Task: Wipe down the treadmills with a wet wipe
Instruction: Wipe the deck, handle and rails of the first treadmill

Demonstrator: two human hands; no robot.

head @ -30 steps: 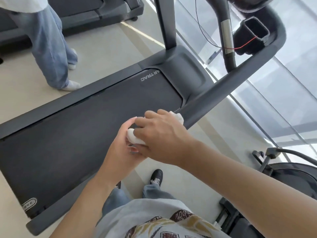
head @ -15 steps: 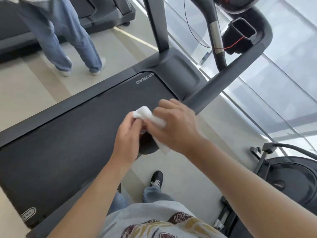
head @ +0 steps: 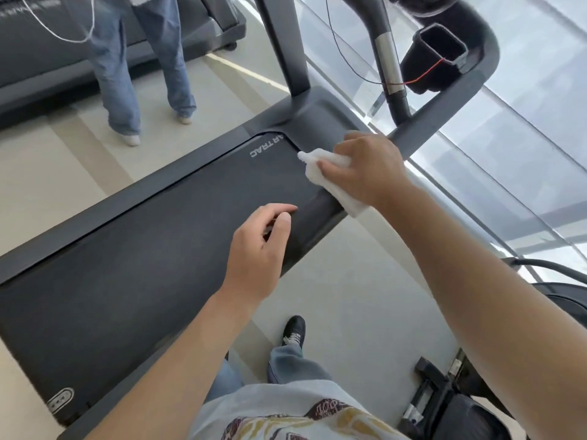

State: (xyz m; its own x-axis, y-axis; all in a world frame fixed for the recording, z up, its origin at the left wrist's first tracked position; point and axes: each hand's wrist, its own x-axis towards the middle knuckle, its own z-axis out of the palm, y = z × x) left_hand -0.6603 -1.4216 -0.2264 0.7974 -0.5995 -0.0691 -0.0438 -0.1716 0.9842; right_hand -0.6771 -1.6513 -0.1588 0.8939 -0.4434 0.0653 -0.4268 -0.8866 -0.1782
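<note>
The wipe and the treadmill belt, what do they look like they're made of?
Wipe: soft white nonwoven cloth or paper, judging by how it crumples and drapes under the right hand. Treadmill belt: matte black, probably rubbery sheet, flat, with printed white lettering.

There are two treadmills: one near, one far on the left. There is one white wipe. Two hands show, left and right. One other person stands far off.

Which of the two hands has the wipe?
The right hand holds the white wipe on the treadmill's side rail; the left hand is empty.
</note>
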